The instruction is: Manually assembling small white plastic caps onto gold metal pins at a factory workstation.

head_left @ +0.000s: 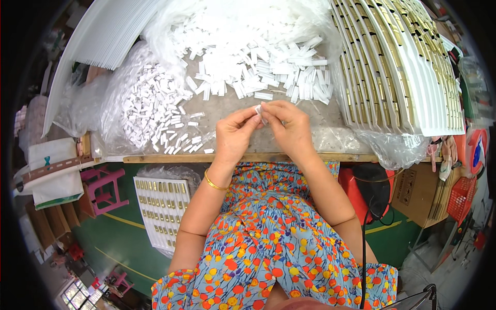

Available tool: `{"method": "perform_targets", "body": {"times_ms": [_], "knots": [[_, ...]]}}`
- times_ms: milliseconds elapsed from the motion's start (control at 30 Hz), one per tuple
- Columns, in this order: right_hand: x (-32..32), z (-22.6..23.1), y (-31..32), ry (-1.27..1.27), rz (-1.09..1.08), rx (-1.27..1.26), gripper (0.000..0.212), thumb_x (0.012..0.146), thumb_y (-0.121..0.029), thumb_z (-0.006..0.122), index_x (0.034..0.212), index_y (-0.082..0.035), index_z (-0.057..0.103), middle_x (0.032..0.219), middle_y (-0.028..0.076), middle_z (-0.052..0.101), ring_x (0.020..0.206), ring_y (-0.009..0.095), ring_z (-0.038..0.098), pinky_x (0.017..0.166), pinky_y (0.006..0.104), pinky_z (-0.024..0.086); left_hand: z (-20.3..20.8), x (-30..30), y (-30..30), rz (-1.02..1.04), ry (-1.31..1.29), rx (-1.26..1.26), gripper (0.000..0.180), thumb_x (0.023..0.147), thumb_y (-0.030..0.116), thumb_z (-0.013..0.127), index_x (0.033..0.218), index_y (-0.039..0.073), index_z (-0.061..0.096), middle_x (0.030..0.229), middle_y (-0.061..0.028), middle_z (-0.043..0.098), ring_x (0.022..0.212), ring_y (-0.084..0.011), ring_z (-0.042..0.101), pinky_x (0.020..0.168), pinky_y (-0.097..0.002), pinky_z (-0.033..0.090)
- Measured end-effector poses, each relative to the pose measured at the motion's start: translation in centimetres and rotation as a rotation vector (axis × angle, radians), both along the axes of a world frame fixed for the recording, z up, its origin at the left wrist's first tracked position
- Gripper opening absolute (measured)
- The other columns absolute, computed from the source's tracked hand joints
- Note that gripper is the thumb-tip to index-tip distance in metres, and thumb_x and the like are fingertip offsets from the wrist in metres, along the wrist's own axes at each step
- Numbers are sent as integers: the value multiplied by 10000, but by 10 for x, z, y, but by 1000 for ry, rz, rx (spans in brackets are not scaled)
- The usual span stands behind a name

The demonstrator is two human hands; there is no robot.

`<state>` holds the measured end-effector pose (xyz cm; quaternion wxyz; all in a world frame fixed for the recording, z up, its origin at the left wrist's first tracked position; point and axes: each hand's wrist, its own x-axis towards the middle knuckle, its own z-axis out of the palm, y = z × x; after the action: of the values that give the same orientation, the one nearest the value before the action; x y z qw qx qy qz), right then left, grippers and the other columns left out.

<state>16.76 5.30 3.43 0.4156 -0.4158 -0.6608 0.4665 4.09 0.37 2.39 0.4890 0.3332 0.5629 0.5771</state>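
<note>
Over the front of the worktable [206, 118], my two hands meet fingertip to fingertip. Pinched between them is a small white plastic piece [259, 109], mostly covered by the fingers. My left hand [235, 133] is closed on it from one side, thumb against forefinger. From the other side my right hand [290, 128] grips it the same way. Just beyond the fingers spreads a heap of larger white, clear-looking plastic pieces [248, 72]. Left of my left hand lies a pile of smaller white pieces [150, 103], some scattered toward the wooden front edge [258, 157].
Stacked white trays [356, 72] with rows of gold-coloured parts stand at the right. A stack of white sheets or trays [111, 39] is at the far left. Below the table are a tray of gold parts [163, 212], a pink stool [106, 188] and a cardboard box [421, 194].
</note>
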Motion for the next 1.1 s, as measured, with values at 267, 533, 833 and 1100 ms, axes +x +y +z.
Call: {"method": "perform_targets", "body": {"times_ms": [267, 533, 833, 1100], "knots": [[-3, 6, 0, -65, -22, 90, 124, 774, -11, 630, 892, 9, 663, 829, 106, 644, 728, 221, 618, 652, 294, 493, 4, 2, 1, 58, -151, -58, 194, 863, 80, 599, 986, -65, 636, 850, -112, 651, 716, -151, 625, 667, -258, 543], [-1, 11, -1, -120, 16, 177, 134, 782, -3, 598, 902, 11, 655, 829, 123, 635, 742, 272, 611, 656, 325, 491, 4, 3, 1, 96, -73, -60, 188, 849, 83, 623, 967, -60, 644, 827, -99, 651, 704, -126, 615, 631, -236, 536], [0, 10, -2, -148, 21, 249, 133, 781, -10, 597, 902, 8, 647, 813, 124, 623, 734, 277, 600, 643, 349, 483, 8, 0, -3, 25, 35, -81, 181, 865, 44, 584, 1004, -62, 631, 875, -100, 653, 726, -122, 617, 665, -235, 538], [-4, 11, -8, -142, -55, 279, 166, 744, 21, 606, 906, 12, 646, 747, 128, 553, 666, 289, 558, 598, 363, 463, 5, 9, -4, 96, 30, -3, 181, 858, 45, 594, 1004, -53, 635, 847, -96, 662, 719, -116, 624, 660, -224, 523]]}}
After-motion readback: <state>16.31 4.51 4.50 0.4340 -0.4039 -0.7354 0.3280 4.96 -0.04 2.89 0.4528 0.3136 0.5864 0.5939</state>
